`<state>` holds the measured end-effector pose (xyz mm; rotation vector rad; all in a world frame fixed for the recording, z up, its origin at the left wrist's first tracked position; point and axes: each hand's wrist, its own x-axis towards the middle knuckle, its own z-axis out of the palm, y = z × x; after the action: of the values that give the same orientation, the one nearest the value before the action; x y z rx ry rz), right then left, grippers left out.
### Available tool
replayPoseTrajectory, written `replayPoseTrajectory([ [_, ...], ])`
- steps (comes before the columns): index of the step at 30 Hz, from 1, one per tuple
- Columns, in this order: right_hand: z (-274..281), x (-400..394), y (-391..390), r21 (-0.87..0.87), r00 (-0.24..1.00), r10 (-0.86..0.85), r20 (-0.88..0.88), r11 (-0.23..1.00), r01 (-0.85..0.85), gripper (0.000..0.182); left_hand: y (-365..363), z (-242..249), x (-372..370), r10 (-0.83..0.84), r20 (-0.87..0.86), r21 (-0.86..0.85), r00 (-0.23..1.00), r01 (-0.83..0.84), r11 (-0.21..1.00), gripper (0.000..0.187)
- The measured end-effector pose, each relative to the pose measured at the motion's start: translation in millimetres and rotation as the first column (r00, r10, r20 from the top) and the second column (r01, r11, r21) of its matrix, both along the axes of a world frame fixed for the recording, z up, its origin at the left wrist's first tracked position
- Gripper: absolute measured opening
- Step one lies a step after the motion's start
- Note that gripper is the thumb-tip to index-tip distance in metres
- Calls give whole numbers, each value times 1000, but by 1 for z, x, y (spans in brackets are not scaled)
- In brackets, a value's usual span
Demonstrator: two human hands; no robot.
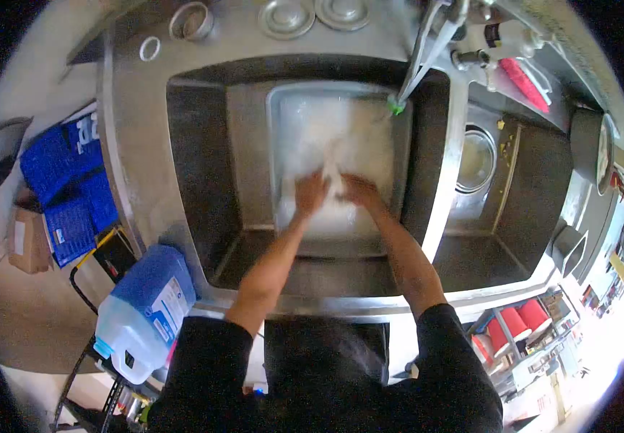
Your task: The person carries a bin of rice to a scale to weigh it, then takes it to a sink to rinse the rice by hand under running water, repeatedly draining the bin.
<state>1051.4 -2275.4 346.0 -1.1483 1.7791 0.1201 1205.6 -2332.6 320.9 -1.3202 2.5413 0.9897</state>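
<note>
A large rectangular metal tub (pixel 274 137) sits in the middle sink basin. Cloudy white contents (pixel 341 130), blurred in the picture, fill it. Both my hands are over these contents near the centre, close together with the fingertips pointing inward. My left hand (pixel 312 193) is smeared by motion, its fingers reaching up toward a pale streak between the hands. Beside it, my right hand (pixel 360 191) is blurred too, with its fingers turned left. I cannot tell whether either hand grips anything. A faucet spout (pixel 419 65) with a green tip hangs over the tub's far right corner.
Right of the divider, a second basin (pixel 460 245) holds a round metal container (pixel 476 160). Round metal lids (pixel 286 17) and a small cup (pixel 191 22) stand on the back ledge. At the left front is a big blue-and-white jug (pixel 146 310), with blue packages (pixel 73 187) farther left.
</note>
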Motion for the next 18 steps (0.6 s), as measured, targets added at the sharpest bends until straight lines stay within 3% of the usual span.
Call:
replayPoseTrajectory([
  [1, -24, -3, 11, 18, 999, -37, -18, 999, 38, 67, 12, 45, -5, -12, 7, -104, 1000, 13, 994, 49],
  [3, -88, -18, 31, 50, 993, -100, -57, 993, 103, 73, 43, 52, 14, 22, 110, 46, 994, -27, 999, 56],
  [4, -88, -16, 38, 11, 982, -126, -139, 992, 128, 73, 46, 54, 17, 40, 102, -16, 994, -39, 999, 48],
  [7, -35, 25, 36, -233, 850, -232, -473, 963, 133, 63, 35, -10, 29, -202, 181, 223, 963, 160, 962, 52],
  [10, 37, 25, 47, -234, 975, -141, -170, 967, 99, 48, -34, 9, -2, -503, 250, 513, 827, 328, 794, 61],
  [11, 48, 6, 44, -241, 995, -22, -95, 971, -1, 43, -61, 32, -17, -589, 254, 591, 767, 359, 722, 64],
  [12, 55, -21, 44, -249, 995, 96, -11, 964, -96, 38, -83, 59, -32, -629, 258, 633, 733, 364, 684, 67],
  [14, 81, -80, 35, -390, 997, 73, 19, 919, -60, 35, -117, 121, -59, -632, 242, 628, 736, 378, 680, 71],
  [15, 109, -113, 13, -520, 997, -72, -23, 853, 50, 38, -131, 154, -71, -621, 231, 613, 749, 383, 691, 73],
  [16, 162, -136, -25, -692, 961, -275, 19, 690, 211, 33, -144, 182, -84, -543, 83, 501, 835, 436, 747, 72],
  [17, 215, -160, -64, -832, 896, -432, 101, 458, 314, 29, -154, 213, -95, -471, -80, 384, 879, 463, 799, 72],
  [18, 246, -169, -92, -958, 772, -632, 61, 180, 224, 32, -164, 275, -117, -338, -231, 288, 912, 396, 872, 68],
])
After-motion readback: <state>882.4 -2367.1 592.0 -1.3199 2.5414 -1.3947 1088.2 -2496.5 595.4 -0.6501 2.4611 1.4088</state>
